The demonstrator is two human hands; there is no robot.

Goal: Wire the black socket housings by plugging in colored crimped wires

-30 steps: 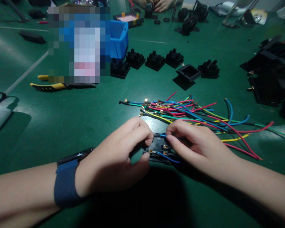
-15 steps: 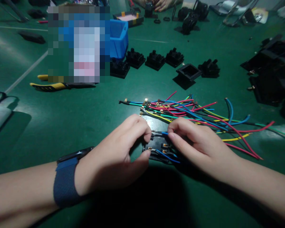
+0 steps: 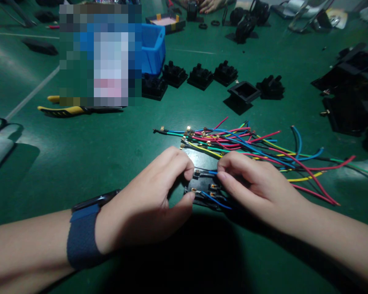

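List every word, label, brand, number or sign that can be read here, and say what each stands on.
None: no text can be read in this picture.
Black plastic base: any markings too small to read.
Yellow-handled pliers: no brand legible.
Blue bin: no lettering readable on its visible part.
Pixelated block: whatever it covers is unreadable.
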